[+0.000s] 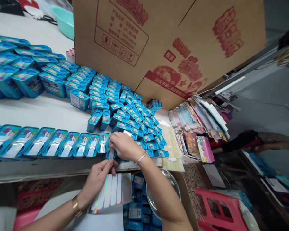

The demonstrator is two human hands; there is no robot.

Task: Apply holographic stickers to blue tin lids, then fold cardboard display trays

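Note:
My right hand (124, 146) is closed in a pinch on a small shiny sticker strip (111, 153), pressing it onto a blue tin (115, 156) at the right end of a row of blue tins (45, 142) along the table's front edge. My left hand (97, 179), below the edge, grips a holographic sticker sheet (114, 192) with several white strips on it. Both wrists wear bracelets.
Many more blue tins (125, 109) lie in heaps and rows on the white table (38, 112). A big cardboard box (170, 41) stands behind them. Stacked printed cards (199, 118) lie at right. Below are a metal bowl (170, 183), a bin of tins (138, 211) and a red stool (219, 205).

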